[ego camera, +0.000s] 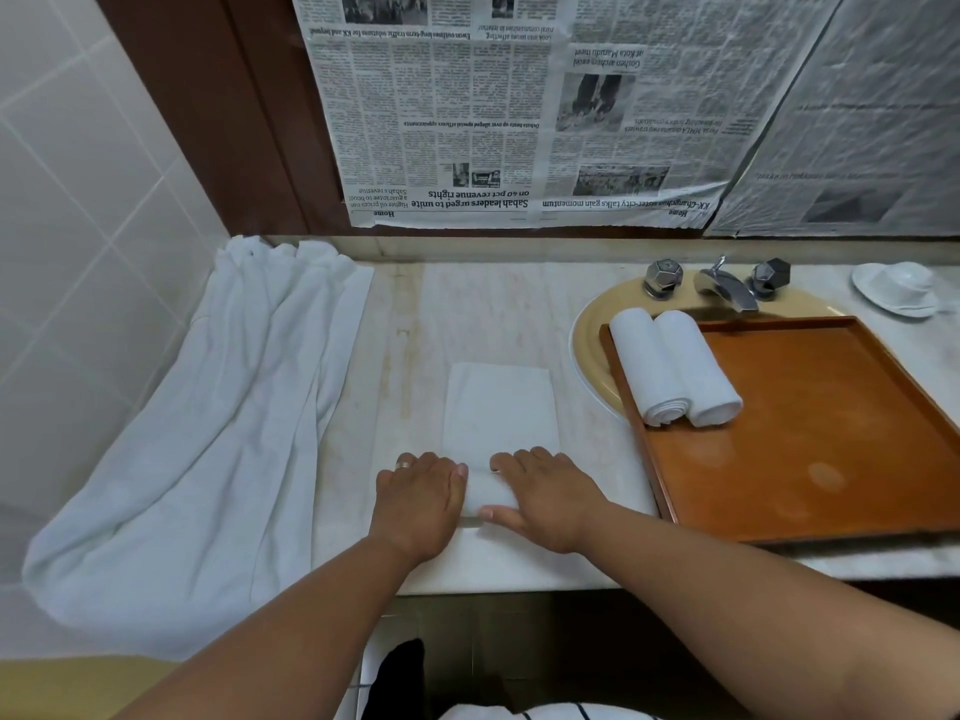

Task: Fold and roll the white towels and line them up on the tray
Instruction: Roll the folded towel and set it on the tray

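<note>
At lower centre, left hand (421, 498) and right hand (545, 498) curl round the rolled near end of the folded towel (501, 407); its flat part lies beyond the fingertips; farther right, two rolled towels (675, 366) lie side by side on the tray (831, 407).

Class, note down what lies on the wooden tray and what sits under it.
Two rolled towels lie side by side in the far left corner of the tray. Under it, only the yellowish rim of the sink shows; its basin is covered.
</note>
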